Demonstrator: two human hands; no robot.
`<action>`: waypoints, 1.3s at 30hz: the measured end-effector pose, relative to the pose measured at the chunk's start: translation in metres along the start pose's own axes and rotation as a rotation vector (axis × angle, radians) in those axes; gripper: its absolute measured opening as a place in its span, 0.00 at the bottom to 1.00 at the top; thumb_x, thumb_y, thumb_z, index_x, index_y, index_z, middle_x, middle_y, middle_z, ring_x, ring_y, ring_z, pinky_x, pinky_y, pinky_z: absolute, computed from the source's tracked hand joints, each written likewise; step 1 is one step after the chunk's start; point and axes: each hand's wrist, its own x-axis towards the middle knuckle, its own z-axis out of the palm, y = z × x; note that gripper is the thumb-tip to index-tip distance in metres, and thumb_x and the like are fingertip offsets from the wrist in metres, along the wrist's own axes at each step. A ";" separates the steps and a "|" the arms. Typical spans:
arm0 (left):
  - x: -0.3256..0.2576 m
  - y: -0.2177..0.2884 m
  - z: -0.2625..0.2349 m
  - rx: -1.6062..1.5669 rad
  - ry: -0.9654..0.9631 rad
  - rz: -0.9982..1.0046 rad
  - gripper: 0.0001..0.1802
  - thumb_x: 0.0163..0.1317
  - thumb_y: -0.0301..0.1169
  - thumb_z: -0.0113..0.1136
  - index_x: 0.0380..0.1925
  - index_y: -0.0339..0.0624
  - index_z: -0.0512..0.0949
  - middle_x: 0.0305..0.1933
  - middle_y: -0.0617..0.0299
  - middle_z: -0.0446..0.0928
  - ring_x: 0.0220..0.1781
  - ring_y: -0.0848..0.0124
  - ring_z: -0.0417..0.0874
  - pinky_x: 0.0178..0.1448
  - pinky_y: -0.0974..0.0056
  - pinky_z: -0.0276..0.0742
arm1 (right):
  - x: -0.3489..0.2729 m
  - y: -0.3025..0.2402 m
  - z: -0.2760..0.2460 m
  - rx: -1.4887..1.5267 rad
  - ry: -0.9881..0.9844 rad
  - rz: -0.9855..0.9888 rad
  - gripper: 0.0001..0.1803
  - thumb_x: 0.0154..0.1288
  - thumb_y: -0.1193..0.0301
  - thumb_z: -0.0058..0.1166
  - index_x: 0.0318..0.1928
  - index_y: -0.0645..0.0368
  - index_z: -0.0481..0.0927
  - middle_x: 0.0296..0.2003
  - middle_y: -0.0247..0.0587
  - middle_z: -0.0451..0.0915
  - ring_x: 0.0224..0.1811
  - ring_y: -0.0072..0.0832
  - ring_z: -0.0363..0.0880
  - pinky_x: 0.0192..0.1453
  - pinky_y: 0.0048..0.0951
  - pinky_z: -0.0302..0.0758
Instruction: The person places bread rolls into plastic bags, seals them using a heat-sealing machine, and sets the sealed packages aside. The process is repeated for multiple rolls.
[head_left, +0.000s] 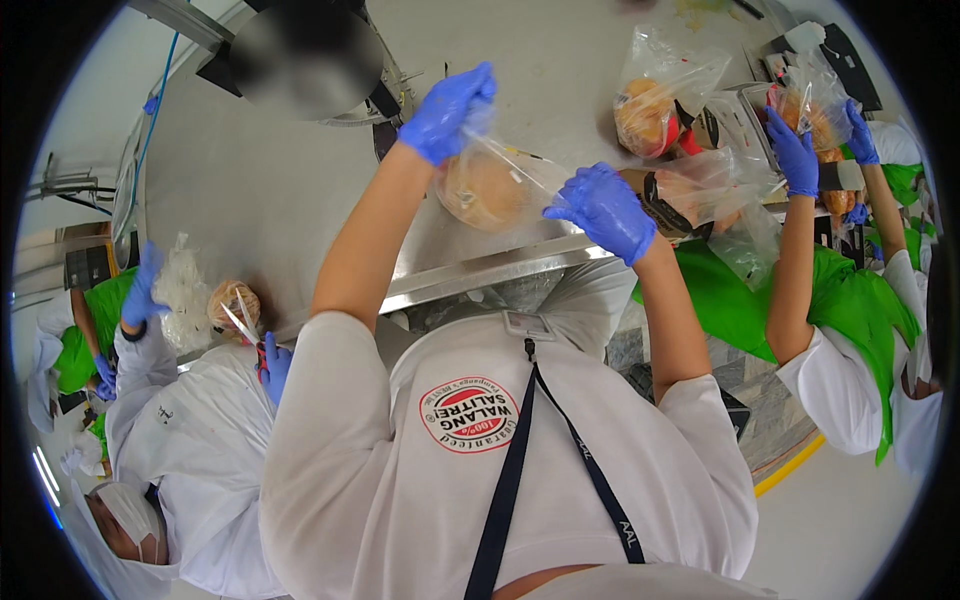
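Note:
Stretched between my two blue-gloved hands is a clear plastic bag (535, 170), just above the near edge of the steel table (400, 292). A round tan lump (488, 192) lies inside it; its exact kind does not show through the film. My left hand (450, 112) is closed on the bag's far left end, raised higher than the other. Lower down, my right hand (606, 213) grips the bag's right end with curled fingers. Right beside that hand lies another clear bag (690, 190) with pinkish contents and a black label.
Further right stands a bagged brown round item (645, 115). At the right, a co-worker's gloved hands (795, 155) hold another bag (812, 105). To my left, a person holds red-handled scissors (248, 330) by a netted brown ball (235, 303). A dark machine part (305, 60) hangs over the table.

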 end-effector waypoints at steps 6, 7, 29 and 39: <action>-0.007 -0.047 -0.024 -0.482 0.011 0.045 0.15 0.63 0.43 0.50 0.20 0.50 0.68 0.16 0.71 0.63 0.17 0.78 0.64 0.20 0.74 0.60 | 0.010 0.056 0.035 0.685 0.589 -0.023 0.53 0.35 0.58 0.70 0.62 0.59 0.56 0.56 0.41 0.64 0.60 0.40 0.58 0.64 0.34 0.57; -0.002 -0.052 -0.018 -0.535 -0.033 0.025 0.15 0.63 0.43 0.50 0.20 0.50 0.68 0.16 0.71 0.63 0.17 0.78 0.64 0.20 0.74 0.61 | 0.019 0.080 0.065 0.620 0.485 0.062 0.53 0.37 0.59 0.70 0.63 0.59 0.54 0.57 0.41 0.63 0.59 0.40 0.59 0.64 0.34 0.58; -0.021 -0.115 0.021 -0.067 -0.032 0.219 0.13 0.58 0.27 0.50 0.44 0.39 0.69 0.44 0.61 0.72 0.47 0.70 0.73 0.52 0.65 0.70 | 0.048 0.021 0.066 0.014 0.311 0.171 0.42 0.38 0.47 0.62 0.56 0.48 0.68 0.53 0.41 0.67 0.55 0.38 0.64 0.59 0.38 0.59; -0.053 -0.131 0.006 0.824 0.069 0.588 0.30 0.52 0.33 0.62 0.53 0.38 0.62 0.50 0.56 0.65 0.55 0.66 0.67 0.60 0.64 0.63 | 0.071 -0.006 0.055 0.075 0.370 0.012 0.19 0.44 0.65 0.56 0.41 0.53 0.75 0.37 0.47 0.78 0.33 0.45 0.78 0.38 0.40 0.74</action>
